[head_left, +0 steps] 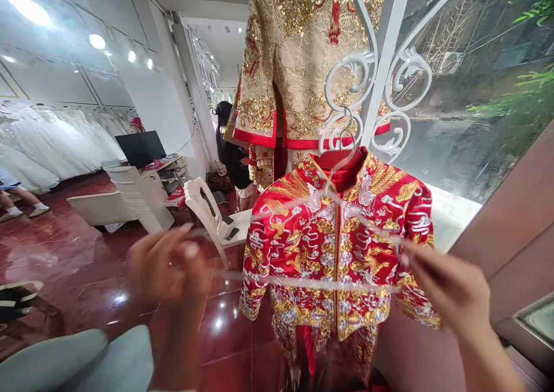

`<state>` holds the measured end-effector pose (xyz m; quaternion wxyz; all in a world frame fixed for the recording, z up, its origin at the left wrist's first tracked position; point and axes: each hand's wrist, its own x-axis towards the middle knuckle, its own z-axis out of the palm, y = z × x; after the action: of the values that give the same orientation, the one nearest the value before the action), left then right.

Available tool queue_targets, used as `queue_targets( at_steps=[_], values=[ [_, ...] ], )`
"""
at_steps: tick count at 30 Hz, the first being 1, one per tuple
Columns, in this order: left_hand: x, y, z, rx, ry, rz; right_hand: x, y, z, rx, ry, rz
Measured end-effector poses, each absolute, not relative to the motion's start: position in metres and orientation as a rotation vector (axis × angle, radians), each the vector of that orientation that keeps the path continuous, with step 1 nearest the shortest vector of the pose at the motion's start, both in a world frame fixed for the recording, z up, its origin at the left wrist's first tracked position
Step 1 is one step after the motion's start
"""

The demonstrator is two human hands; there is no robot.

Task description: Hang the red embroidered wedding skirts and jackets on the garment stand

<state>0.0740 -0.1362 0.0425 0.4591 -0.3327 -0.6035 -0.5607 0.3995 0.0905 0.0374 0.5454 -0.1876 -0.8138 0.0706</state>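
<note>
A clear hanger (329,285), blurred and see-through, spans the space between my two hands, its hook upward and its bar level. My left hand (173,268) is smeared by motion, with its fingers curled at the hanger's left end. At the right end my right hand (450,282) pinches the hanger between thumb and fingers. Behind the hanger hangs a red jacket (305,247) with gold and silver embroidery, on a red hanger (340,158) with a metal hook. It hangs from a white scrolled metal stand (383,63).
A gold beaded garment (303,86) with red trim hangs behind. A white chair (205,207) holds two dark phones. Beyond are a desk with a monitor (141,148), a person in black (236,161) and white gowns (56,141). At right is a window (471,126).
</note>
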Motion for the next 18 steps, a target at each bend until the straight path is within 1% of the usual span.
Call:
queue_targets(
  at_steps=[2, 3, 6, 9, 12, 14, 16, 18],
  values=[
    [0.08, -0.076, 0.087, -0.987, -1.408, -1.348, 0.389, 0.131, 0.078, -0.478, -1.806, -0.009],
    [0.081, -0.048, 0.105, -1.042, -1.433, -1.42, 0.385, 0.151, 0.095, -0.495, -1.764, -0.057],
    [0.081, 0.007, 0.128, -1.192, -1.629, -1.469, 0.377, 0.199, 0.128, -0.586, -1.704, -0.005],
    [0.087, 0.014, 0.106, -1.206, -1.802, -1.397, 0.382, 0.22, 0.129, -0.66, -1.753, 0.069],
    [0.099, -0.006, 0.057, -1.227, -1.918, -1.373, 0.391, 0.217, 0.103, -0.651, -1.904, 0.111],
    [0.105, -0.019, 0.029, -1.224, -1.93, -1.418, 0.394, 0.209, 0.083, -0.608, -1.968, 0.158],
    [0.108, -0.027, 0.016, -1.172, -1.896, -1.454, 0.397, 0.199, 0.074, -0.549, -1.967, 0.153],
    [0.108, -0.029, 0.025, -1.15, -1.864, -1.44, 0.399, 0.192, 0.079, -0.497, -1.923, 0.07]
  ],
)
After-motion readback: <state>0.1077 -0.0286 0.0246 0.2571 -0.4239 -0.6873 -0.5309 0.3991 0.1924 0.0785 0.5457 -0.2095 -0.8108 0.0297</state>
